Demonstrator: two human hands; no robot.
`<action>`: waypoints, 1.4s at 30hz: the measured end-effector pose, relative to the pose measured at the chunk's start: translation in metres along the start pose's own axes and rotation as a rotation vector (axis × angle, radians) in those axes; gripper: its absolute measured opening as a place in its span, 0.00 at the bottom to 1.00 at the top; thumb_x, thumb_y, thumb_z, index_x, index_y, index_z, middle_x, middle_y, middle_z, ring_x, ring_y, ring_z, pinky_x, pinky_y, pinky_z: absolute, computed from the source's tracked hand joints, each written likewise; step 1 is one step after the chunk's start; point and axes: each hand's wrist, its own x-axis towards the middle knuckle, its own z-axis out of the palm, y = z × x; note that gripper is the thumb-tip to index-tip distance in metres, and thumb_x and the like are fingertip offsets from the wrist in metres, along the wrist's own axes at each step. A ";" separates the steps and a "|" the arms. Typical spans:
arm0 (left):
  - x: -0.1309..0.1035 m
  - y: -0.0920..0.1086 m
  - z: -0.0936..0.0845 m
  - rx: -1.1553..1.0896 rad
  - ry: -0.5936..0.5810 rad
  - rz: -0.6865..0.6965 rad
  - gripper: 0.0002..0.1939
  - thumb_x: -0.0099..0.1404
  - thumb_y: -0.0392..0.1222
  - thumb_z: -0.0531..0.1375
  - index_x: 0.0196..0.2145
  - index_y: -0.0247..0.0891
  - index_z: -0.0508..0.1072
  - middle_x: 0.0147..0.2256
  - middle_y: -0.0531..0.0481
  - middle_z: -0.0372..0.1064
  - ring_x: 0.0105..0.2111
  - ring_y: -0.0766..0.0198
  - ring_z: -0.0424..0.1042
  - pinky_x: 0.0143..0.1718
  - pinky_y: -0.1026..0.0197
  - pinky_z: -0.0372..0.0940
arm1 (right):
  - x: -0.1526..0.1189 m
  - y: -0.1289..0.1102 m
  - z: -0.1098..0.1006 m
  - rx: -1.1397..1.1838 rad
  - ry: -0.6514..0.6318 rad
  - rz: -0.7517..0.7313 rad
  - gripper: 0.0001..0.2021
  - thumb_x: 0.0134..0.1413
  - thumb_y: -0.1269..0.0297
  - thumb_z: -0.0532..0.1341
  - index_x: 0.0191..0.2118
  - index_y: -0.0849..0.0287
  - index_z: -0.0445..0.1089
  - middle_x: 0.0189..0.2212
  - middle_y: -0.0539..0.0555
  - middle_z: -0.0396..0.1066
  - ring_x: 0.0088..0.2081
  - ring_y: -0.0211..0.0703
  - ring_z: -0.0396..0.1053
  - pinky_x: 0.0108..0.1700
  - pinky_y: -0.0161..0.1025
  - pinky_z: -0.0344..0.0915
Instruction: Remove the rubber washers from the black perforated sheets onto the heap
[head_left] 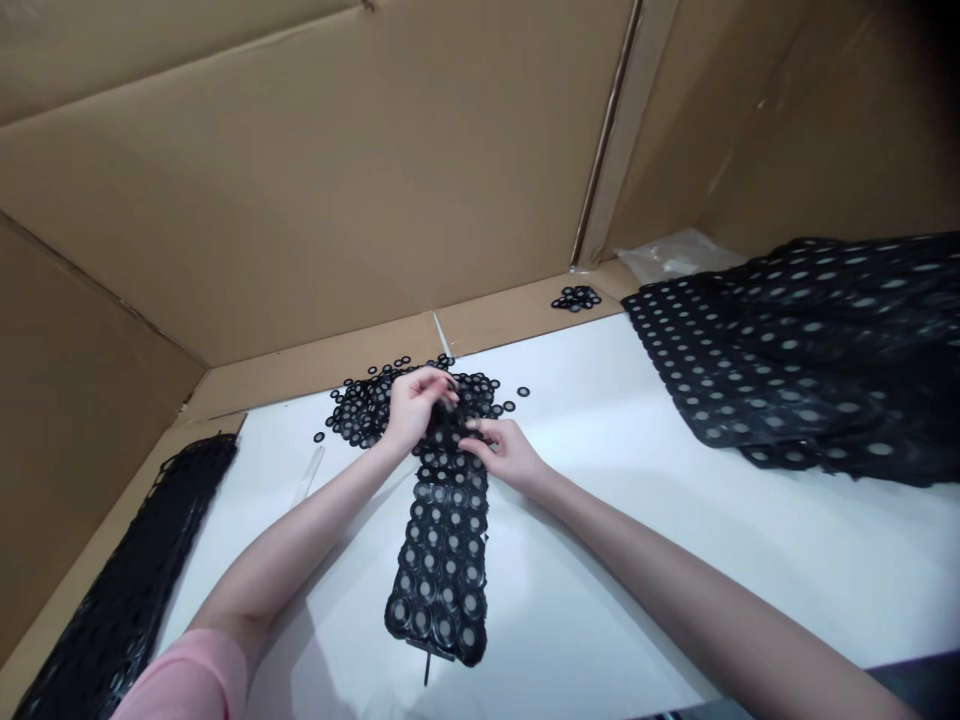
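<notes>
A black strip (442, 545) of joined rings with pale round centres lies lengthwise in front of me. At its far end my left hand (412, 408) is closed, thumb and fingers drawn together over something dark that I cannot make out. My right hand (506, 448) pinches the right edge of the strip near the same end. Behind and beside both hands spreads a pile of loose black rings (360, 408), partly hidden by my left hand. A thin dark rod (427, 668) sticks out below the strip's near end.
A large black sheet with pale dots (810, 350) is heaped at the right, near clear plastic film (675, 255). On the left lies a long black stack (135, 570). A small ring cluster (576, 298) rests at the back. Cardboard walls (337, 200) enclose the white table (600, 620).
</notes>
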 end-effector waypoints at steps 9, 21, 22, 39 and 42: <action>0.012 0.007 -0.038 0.530 -0.055 0.259 0.11 0.62 0.38 0.58 0.41 0.40 0.77 0.50 0.43 0.70 0.51 0.54 0.68 0.56 0.49 0.58 | 0.001 -0.002 -0.002 0.146 0.046 0.078 0.13 0.50 0.55 0.61 0.33 0.61 0.71 0.25 0.50 0.71 0.26 0.39 0.66 0.32 0.38 0.65; -0.005 0.000 -0.010 0.235 -0.050 0.151 0.06 0.59 0.37 0.58 0.28 0.36 0.76 0.29 0.49 0.74 0.29 0.65 0.71 0.33 0.63 0.65 | 0.001 -0.004 0.000 0.170 0.022 0.092 0.14 0.49 0.53 0.61 0.31 0.61 0.70 0.21 0.49 0.67 0.24 0.38 0.64 0.28 0.36 0.63; 0.001 -0.001 -0.013 0.180 0.002 0.102 0.06 0.58 0.38 0.59 0.28 0.36 0.75 0.29 0.49 0.74 0.28 0.65 0.70 0.32 0.63 0.65 | 0.001 -0.003 0.000 0.181 0.026 0.105 0.14 0.48 0.53 0.62 0.31 0.61 0.70 0.21 0.49 0.67 0.23 0.37 0.63 0.28 0.36 0.63; -0.038 -0.003 -0.018 0.652 -0.348 0.706 0.17 0.63 0.40 0.59 0.50 0.38 0.71 0.37 0.44 0.70 0.37 0.61 0.67 0.38 0.59 0.66 | 0.001 -0.013 -0.010 0.399 0.006 0.140 0.19 0.48 0.47 0.62 0.30 0.59 0.65 0.18 0.44 0.60 0.22 0.33 0.57 0.26 0.32 0.55; -0.038 -0.011 -0.017 0.632 -0.327 0.736 0.14 0.65 0.35 0.57 0.49 0.37 0.71 0.35 0.46 0.71 0.34 0.63 0.67 0.36 0.61 0.66 | 0.000 -0.012 -0.007 0.393 0.051 0.151 0.19 0.44 0.48 0.66 0.30 0.59 0.63 0.22 0.46 0.64 0.25 0.35 0.62 0.29 0.34 0.58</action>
